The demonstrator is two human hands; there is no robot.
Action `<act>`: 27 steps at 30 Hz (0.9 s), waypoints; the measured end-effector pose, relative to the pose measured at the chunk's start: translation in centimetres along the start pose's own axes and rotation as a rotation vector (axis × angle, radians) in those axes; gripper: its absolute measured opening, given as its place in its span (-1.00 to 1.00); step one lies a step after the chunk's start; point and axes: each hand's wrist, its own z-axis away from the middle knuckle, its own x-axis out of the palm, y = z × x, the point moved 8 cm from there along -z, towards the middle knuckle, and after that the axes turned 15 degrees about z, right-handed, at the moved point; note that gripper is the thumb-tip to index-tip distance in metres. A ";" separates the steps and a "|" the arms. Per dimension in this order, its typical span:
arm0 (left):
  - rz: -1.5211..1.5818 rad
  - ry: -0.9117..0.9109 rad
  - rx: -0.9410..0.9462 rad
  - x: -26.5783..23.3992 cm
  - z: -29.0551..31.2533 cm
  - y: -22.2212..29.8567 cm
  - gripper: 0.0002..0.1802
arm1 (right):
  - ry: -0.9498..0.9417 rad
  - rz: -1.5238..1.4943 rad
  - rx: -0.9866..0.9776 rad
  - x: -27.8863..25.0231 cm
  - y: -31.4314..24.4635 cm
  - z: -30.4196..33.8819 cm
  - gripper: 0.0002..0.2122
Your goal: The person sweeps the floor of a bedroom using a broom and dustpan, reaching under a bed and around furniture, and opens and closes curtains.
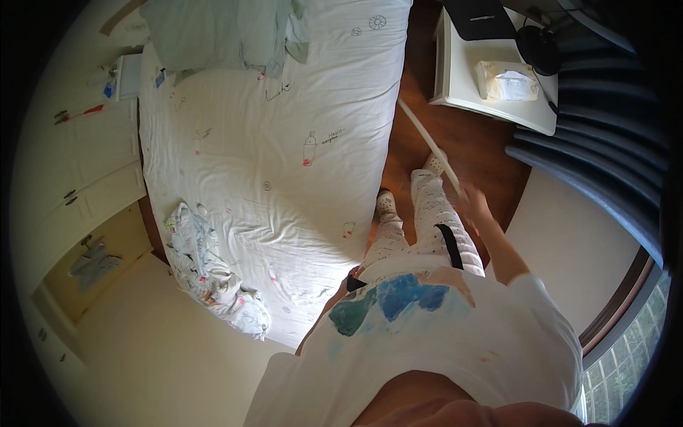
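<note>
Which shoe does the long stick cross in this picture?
The right shoe: the pale stick, held in the right hand, overlaps it here. The left shoe, nearer the bed, has no stick across it.

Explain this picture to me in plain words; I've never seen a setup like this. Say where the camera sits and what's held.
There is no machine: a person works barehanded. The one picture comes from a fisheye camera on their head, looking down, so straight edges bend. The right hand grips a pale stick. The left hand is mostly hidden beside the body; I cannot tell what it holds. The bed carries pale green fabric and a crumpled printed cloth. A tissue pack lies on the white nightstand.
</note>
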 end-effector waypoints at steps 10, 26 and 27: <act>0.007 -0.071 0.050 -1.4 -1.2 0.3 -0.43 | -0.183 -0.044 0.264 -2.7 4.6 14.1 -0.69; 0.136 -0.194 -0.012 -5.8 2.8 -2.9 -0.42 | 0.070 0.190 -0.162 8.6 3.2 6.2 -0.69; 0.164 -0.210 -0.050 -5.9 2.4 -3.4 -0.42 | -0.033 0.217 -0.059 8.1 4.0 9.1 -0.69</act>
